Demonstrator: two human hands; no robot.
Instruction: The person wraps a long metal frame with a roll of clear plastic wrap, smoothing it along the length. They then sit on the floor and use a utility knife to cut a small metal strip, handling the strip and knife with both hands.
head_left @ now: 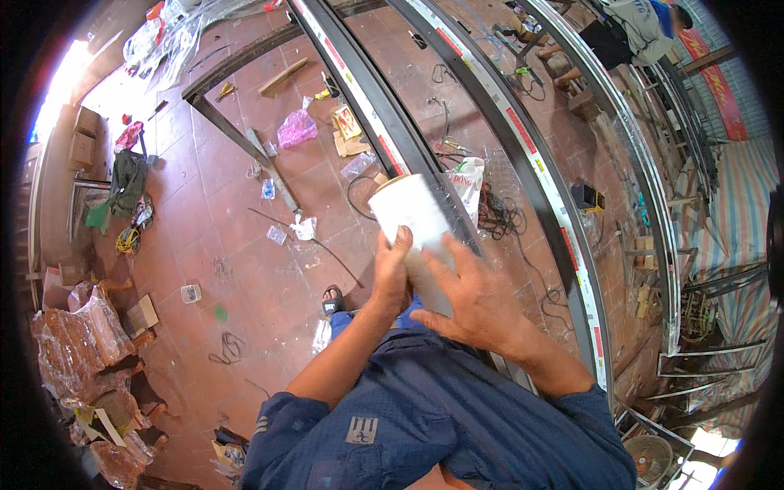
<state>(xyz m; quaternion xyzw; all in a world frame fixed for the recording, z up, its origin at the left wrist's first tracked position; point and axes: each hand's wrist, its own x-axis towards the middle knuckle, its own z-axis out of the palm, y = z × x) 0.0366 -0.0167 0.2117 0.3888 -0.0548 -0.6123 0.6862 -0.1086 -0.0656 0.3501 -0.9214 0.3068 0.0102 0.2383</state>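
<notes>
A white roll of clear stretch film [415, 211] is tilted in front of my body, its brown cardboard core showing at the upper end. My left hand [394, 269] grips the roll's left side, thumb pointing up along it. With fingers spread, my right hand [482, 304] is at the roll's right side, slightly blurred; whether its fingertips press on the film I cannot tell. Right beside the roll runs a long black metal profile [377, 110] with a white and red printed strip. Film shows over part of the profile near the roll.
More long profiles [523, 135] lie parallel on my right. A co-worker [629, 37] is beyond them at the far right. On the tiled floor are a pink plastic bag [297, 129], a metal frame [253, 135], and tangled black cables [502, 214]. Wrapped bundles [82, 335] stand at the left.
</notes>
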